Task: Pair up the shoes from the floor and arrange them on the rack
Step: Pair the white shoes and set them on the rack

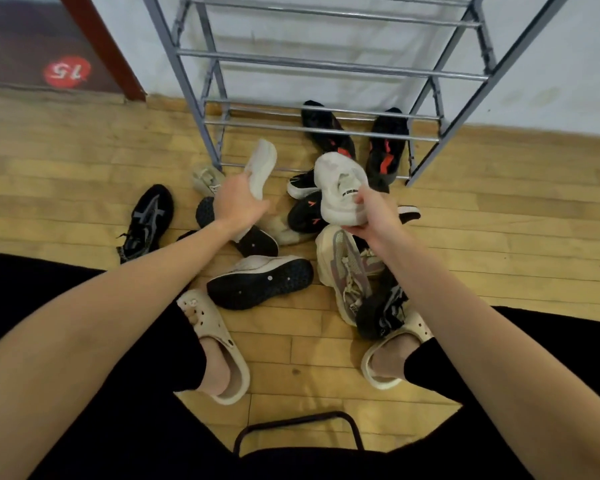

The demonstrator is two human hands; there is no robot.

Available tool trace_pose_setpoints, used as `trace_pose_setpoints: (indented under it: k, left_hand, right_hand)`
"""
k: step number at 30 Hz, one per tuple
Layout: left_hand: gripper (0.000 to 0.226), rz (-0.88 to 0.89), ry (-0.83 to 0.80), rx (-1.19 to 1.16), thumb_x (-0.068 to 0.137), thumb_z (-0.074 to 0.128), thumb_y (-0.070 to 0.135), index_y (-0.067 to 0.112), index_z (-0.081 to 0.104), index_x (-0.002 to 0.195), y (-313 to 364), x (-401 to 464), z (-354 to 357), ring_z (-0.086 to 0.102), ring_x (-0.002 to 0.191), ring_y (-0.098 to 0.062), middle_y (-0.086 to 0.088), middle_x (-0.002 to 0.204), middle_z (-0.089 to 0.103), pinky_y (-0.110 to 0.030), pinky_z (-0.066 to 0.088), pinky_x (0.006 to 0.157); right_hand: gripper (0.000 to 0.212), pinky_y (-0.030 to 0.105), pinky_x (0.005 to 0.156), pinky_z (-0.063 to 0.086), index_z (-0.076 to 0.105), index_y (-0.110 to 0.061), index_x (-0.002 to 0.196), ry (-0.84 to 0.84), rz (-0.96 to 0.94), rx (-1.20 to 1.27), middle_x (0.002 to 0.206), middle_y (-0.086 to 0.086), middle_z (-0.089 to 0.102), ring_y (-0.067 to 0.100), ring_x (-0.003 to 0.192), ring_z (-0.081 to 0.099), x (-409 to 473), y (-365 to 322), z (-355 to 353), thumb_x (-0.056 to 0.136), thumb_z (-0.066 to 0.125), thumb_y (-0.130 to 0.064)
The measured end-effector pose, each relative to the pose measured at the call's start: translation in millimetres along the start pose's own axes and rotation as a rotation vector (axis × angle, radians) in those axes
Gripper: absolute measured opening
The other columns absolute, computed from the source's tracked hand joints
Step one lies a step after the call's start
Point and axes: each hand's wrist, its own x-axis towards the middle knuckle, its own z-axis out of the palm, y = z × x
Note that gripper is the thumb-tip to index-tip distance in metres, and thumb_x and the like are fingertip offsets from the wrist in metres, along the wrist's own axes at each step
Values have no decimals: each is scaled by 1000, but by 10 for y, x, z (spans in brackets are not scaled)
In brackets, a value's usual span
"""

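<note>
Wood-plank floor [499, 237] meets white wall [551, 64] (rack [326, 69] top cropped); left hand [238, 202] and right hand [374, 216] each grip a white shoe.

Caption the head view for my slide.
Left hand and right hand each hold a white shoe above the floor pile.

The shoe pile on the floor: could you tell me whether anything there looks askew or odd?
Yes: one white shoe lies tipped on its side, black sole facing the camera, and a lone black trainer sits apart, left of the pile.
</note>
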Motion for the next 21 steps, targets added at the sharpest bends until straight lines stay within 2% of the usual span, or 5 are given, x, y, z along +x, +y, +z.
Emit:
trace_pose_setpoints:
  k: [3,8,12,17,21]
  left_hand:
    - [64,56,30,47,77,72,24,6,50,134,-159,282,121,57,108,-34,-18,119,59,-42,50,84]
    - [64,71,29,114,79,68,21,10,45,137,-402,874,502,55,110,-34,-17,126,51,-44,51,87]
    - [63,65,26,172,83,65,20,13,40,141,-532,1331,726,55,110,-32,-15,127,50,-40,49,85]
    - [57,69,94,261,90,60,18,11,37,142,-573,1841,893,58,103,-33,-16,127,49,-38,49,81]
    - [51,99,130,321,91,58,12,11,41,138,-632,2232,1003,61,96,-33,-18,126,50,-39,47,71]
  right_hand:
    - [11,45,92,51,50,-15,94,-50,77,54,102,6,57,25,102,57,379,69,248,97,40,-10]
    - [31,50,95,50,44,-13,127,-51,52,-24,124,11,55,28,113,56,1159,250,676,96,39,-11]
    - [37,42,88,52,37,-19,136,-31,9,-25,102,2,54,23,104,55,1739,277,958,99,39,-15]
    - [50,52,101,46,33,-16,140,-15,-40,-12,117,9,53,29,113,53,2347,236,1334,91,39,-5]
    - [37,54,103,43,40,-16,132,11,-43,-14,89,1,53,23,95,52,2709,234,1551,96,38,-11]
